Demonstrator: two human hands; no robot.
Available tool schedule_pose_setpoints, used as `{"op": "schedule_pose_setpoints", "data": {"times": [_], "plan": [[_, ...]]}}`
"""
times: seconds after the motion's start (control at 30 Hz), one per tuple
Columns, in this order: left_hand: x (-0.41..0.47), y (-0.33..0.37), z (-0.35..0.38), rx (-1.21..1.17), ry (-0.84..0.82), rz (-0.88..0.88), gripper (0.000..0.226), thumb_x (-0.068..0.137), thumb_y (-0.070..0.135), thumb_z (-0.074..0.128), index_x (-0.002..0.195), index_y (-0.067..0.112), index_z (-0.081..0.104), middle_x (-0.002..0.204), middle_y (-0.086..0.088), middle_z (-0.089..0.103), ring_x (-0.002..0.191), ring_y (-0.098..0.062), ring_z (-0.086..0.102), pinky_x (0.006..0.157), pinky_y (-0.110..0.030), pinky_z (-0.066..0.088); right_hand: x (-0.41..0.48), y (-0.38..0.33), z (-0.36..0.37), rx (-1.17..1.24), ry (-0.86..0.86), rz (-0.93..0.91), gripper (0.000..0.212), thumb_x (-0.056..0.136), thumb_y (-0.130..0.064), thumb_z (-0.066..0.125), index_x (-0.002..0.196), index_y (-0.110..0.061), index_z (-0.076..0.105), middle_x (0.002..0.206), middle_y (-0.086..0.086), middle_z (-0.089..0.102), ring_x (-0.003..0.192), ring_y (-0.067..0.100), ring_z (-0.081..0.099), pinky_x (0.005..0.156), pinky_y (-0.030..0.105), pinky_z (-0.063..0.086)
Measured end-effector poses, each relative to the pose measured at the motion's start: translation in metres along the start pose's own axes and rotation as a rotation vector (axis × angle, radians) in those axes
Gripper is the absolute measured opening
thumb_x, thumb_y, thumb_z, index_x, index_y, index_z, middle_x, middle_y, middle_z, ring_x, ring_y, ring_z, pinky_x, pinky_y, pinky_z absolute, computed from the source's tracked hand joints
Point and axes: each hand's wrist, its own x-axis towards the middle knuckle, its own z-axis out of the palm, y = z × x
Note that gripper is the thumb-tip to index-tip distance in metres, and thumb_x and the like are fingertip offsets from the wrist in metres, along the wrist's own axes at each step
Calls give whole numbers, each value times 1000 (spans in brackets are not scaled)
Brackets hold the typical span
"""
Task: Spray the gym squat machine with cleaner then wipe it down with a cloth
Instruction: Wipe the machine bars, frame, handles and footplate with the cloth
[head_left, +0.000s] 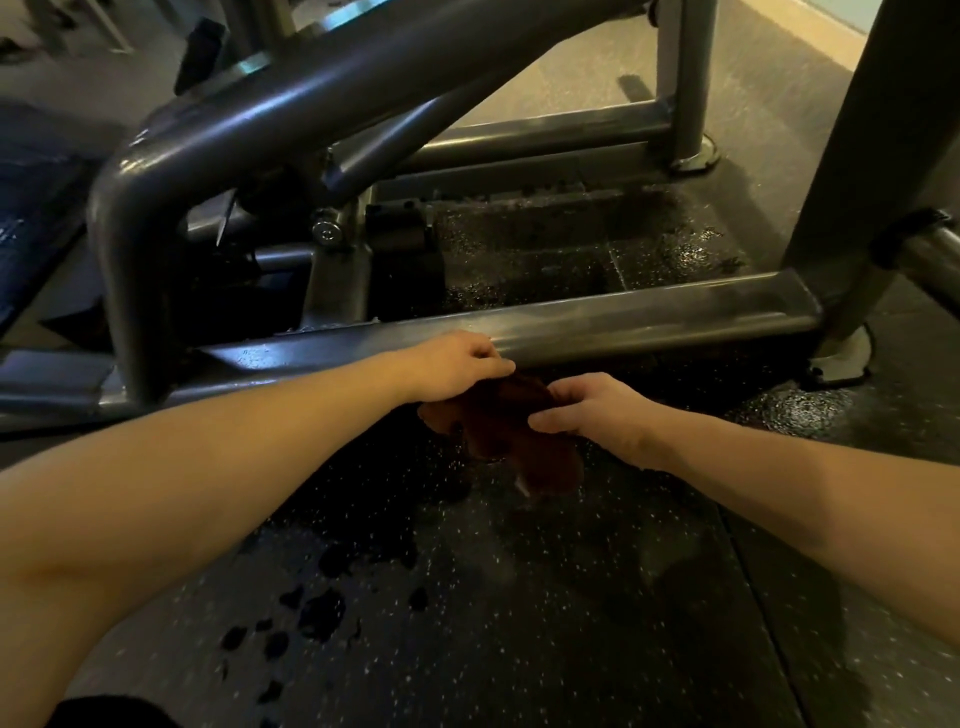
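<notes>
The squat machine's grey steel frame fills the upper view; its low base bar (649, 322) runs left to right just above my hands, with wet streaks on it. A dark brown cloth (514, 431) hangs bunched between my hands, just below the bar's front side. My left hand (457, 364) grips the cloth's upper edge, knuckles near the bar. My right hand (592, 410) pinches the cloth's right side with thumb and fingers. No spray bottle is in view.
Black speckled rubber floor (519, 597) lies under my arms, with wet dark spots (311, 618) at lower left. A thick bent tube (130, 218) rises at left, an upright post (872, 156) at right with a foot plate (841, 364). A blue pad (31, 208) sits far left.
</notes>
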Motion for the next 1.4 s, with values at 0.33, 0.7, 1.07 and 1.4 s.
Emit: {"op": "schedule_pose_setpoints", "data": {"times": [0.33,0.7,1.07,1.4], "plan": [[15,-34,19,-254,51,-185,27,98,5,56,113,26,63,123,-5,69,108,-18,66,94,-33,55,9,0,2,55,118,31,20,96,-9,66,113,-17,71,109,7,77,103,24,74,99,50,57],[6,-42,60,-691,-228,-410,51,103,59,45,136,20,56,131,-7,66,120,-24,61,107,-42,46,8,-12,3,558,199,103,32,102,2,46,126,-12,62,123,13,69,113,27,66,94,43,54],[19,-41,85,-1112,-115,-362,56,100,61,49,133,17,61,123,-8,71,118,-26,64,114,-45,41,2,-16,-2,895,204,114,47,101,6,35,136,-15,58,132,16,64,115,33,65,85,46,57],[18,-23,85,-1131,44,-238,37,102,33,47,127,14,68,123,-6,72,110,-22,62,99,-39,39,2,-15,-9,821,276,108,47,101,6,37,133,-20,62,131,12,65,119,31,63,91,46,56]]}}
